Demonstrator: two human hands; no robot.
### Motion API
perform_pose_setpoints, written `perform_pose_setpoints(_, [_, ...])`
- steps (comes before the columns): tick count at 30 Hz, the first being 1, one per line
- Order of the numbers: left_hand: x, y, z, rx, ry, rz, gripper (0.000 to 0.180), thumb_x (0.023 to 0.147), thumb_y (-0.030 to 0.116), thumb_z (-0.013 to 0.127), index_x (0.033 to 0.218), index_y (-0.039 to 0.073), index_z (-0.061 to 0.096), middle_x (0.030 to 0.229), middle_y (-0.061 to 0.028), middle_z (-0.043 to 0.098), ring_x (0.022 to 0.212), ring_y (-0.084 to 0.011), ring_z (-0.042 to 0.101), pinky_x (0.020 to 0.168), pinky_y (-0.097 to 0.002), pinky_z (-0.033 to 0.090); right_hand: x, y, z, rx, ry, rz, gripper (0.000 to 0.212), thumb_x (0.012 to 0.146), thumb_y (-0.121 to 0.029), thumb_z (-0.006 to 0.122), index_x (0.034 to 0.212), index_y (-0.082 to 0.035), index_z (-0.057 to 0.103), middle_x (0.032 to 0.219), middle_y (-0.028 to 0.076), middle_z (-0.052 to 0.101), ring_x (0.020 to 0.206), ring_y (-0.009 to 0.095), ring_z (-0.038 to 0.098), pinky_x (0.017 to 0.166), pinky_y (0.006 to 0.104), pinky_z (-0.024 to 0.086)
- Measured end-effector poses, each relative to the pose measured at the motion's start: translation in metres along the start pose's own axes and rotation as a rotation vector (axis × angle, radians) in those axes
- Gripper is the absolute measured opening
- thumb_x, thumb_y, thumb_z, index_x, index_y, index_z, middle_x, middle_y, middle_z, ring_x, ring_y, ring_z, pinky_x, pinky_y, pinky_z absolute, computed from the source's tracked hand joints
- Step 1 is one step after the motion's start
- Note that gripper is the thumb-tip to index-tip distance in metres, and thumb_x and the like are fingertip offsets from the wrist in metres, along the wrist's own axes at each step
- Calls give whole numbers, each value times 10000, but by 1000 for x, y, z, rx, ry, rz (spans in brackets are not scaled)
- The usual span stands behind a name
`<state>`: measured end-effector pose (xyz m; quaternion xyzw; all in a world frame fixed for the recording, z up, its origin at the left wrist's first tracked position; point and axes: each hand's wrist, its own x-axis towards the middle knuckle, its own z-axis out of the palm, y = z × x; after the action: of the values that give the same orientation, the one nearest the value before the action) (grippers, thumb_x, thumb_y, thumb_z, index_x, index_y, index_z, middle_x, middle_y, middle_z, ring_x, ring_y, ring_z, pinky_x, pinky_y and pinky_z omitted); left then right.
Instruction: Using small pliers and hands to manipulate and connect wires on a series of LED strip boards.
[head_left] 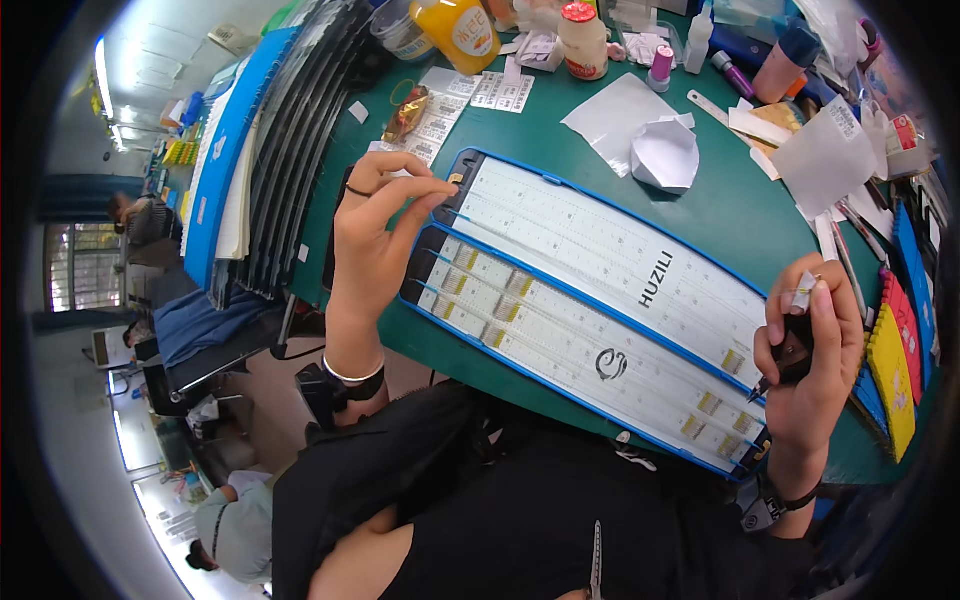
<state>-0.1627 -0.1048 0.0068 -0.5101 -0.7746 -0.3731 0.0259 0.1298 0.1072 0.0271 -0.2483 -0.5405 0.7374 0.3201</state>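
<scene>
A long, blue-edged case (600,345) lies open on the table, slanting from upper left to lower right. Its two white panels carry ruled lines and dark printed marks, and small yellowish strips (467,257) sit in rows toward both ends. My left hand (375,225) pinches thumb and index finger together at the far left end of the upper panel; anything between the tips is too small to name. Over the right end is my right hand (815,360), gripping a dark pointed tool (793,352). A small white scrap (804,290) shows between its thumb and fingers.
Black-and-blue file trays (235,160) stand at left. Along the back are an orange bottle (455,35), a red-capped bottle (584,45) and a foil-wrapped item (407,115). Crumpled white paper (664,155) lies beyond the case. Coloured folders (890,380) line the right. Other people sit far left.
</scene>
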Motion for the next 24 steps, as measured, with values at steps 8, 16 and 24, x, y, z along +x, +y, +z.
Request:
perform_pose_setpoints(8, [2, -20, 14, 164, 24, -33, 166, 811, -63, 723, 967, -7, 729, 938, -95, 744, 877, -175, 700, 780, -276, 533, 7, 17, -4, -152, -46, -58, 197, 1043, -153, 401, 892, -39, 454, 888, 67, 479, 627, 47, 408, 440, 171, 329])
perform_pose_setpoints(16, [-3, -35, 22, -29, 119, -198, 142, 848, -11, 731, 987, -2, 758, 943, -89, 752, 861, -154, 709, 787, -259, 531, 3, 14, -2, -300, -124, -39, 216, 1030, -188, 426, 873, -43, 460, 883, 85, 514, 593, 43, 397, 451, 183, 322])
perform_pose_setpoints(24, [2, -22, 30, -175, 186, -311, 149, 831, -41, 730, 973, -11, 764, 963, -110, 759, 862, -152, 708, 816, -266, 527, 5, 15, -3, -354, -109, -76, 249, 1032, -235, 416, 867, -52, 456, 857, 69, 491, 581, 40, 388, 453, 191, 316])
